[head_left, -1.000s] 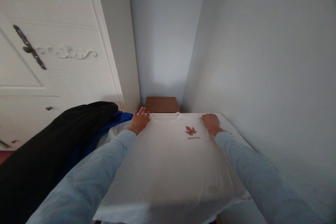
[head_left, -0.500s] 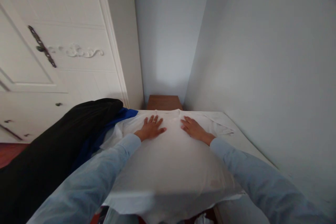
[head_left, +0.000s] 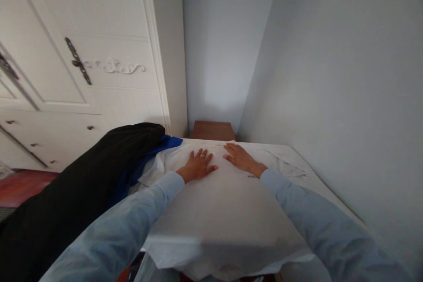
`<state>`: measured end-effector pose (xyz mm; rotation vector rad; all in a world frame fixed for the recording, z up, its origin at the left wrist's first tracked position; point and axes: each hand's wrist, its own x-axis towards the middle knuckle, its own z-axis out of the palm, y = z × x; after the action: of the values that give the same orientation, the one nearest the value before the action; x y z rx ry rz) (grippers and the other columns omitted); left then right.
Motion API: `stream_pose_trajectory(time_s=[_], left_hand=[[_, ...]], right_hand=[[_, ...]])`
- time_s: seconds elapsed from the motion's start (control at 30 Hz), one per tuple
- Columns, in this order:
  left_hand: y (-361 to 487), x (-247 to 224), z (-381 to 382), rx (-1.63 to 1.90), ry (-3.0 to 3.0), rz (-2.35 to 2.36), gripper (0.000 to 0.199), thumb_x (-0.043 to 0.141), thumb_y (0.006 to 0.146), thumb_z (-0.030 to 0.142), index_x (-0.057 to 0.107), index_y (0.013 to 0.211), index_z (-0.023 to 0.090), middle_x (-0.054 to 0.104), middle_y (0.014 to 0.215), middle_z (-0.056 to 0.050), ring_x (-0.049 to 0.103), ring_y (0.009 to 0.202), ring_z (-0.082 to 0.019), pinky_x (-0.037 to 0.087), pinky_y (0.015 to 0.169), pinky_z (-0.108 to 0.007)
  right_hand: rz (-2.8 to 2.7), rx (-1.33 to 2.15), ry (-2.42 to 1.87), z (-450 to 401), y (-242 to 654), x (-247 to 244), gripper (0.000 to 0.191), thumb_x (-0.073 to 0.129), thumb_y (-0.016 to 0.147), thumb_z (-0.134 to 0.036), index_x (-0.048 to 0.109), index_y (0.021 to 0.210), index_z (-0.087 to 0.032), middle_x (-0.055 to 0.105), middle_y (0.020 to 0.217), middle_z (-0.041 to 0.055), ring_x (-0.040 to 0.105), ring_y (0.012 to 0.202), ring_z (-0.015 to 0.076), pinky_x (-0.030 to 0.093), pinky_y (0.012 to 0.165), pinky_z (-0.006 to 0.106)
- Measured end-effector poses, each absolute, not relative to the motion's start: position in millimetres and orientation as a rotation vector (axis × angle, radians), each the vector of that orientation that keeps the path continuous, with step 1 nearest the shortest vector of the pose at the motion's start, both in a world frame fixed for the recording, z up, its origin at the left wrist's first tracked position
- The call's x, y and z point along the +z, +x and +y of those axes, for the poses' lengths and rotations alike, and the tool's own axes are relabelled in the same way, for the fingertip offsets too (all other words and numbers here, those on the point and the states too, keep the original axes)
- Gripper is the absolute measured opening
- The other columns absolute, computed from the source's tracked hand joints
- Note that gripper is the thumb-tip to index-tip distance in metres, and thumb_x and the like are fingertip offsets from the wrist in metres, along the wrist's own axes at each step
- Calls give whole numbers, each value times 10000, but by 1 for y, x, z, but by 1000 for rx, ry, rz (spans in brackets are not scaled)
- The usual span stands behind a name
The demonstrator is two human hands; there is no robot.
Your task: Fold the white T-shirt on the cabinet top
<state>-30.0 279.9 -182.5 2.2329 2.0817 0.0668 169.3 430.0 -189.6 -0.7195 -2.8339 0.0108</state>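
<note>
A white T-shirt lies spread over a white table, its collar at the far end and its hem hanging over the near edge. My left hand, with a ring on one finger, rests flat on the upper left of the shirt, fingers spread. On the other side of the collar area, my right hand lies flat with its fingers stretched toward the neckline. Small dark print shows on the shirt beside my right wrist, partly hidden by the sleeve. Neither hand grips the cloth.
Black clothing is heaped along the left side, with a blue garment under it. A white wardrobe stands at the left. A brown wooden piece sits behind the table, and a grey wall runs along the right.
My right hand has shifted toward the collar, and dark print now shows near its wrist. My left hand stays flat on the shirt. The view has turned slightly left.
</note>
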Motion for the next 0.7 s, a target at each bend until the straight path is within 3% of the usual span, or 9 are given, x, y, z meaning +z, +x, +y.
stream_pose_trajectory(time_s=[0.1,0.3,0.5,0.7], left_hand=[[-34,-188,276,53,2228,2022,820,255,993,686,275,1610,147,212,1678,-228,167,1561,-407,154,1208,-665],[-44,-191,272,69,2302,2000,789,228,1008,671,275,1612,166,220,1681,-200,191,1566,-356,129,1239,-606],[-49,-196,273,120,2362,1959,755,220,1018,658,286,1609,192,244,1673,-193,196,1567,-334,112,1245,-598],[-59,-195,258,222,2382,1986,703,258,1043,580,335,1583,137,251,1675,-190,190,1573,-272,175,1267,-472]], right_hand=[[-2855,86,-655,437,141,-194,598,337,1042,-509,460,1519,-171,445,1592,174,382,1496,324,296,1231,547],[-2908,162,-750,448,136,-215,619,345,1038,-505,479,1503,-118,427,1597,198,378,1499,320,324,1228,498],[-2848,113,-809,449,157,-226,608,318,1040,-536,449,1535,-208,434,1607,149,377,1500,309,334,1216,517],[-2903,128,-795,441,144,-219,595,328,1041,-545,483,1513,-217,400,1625,158,341,1517,321,327,1208,553]])
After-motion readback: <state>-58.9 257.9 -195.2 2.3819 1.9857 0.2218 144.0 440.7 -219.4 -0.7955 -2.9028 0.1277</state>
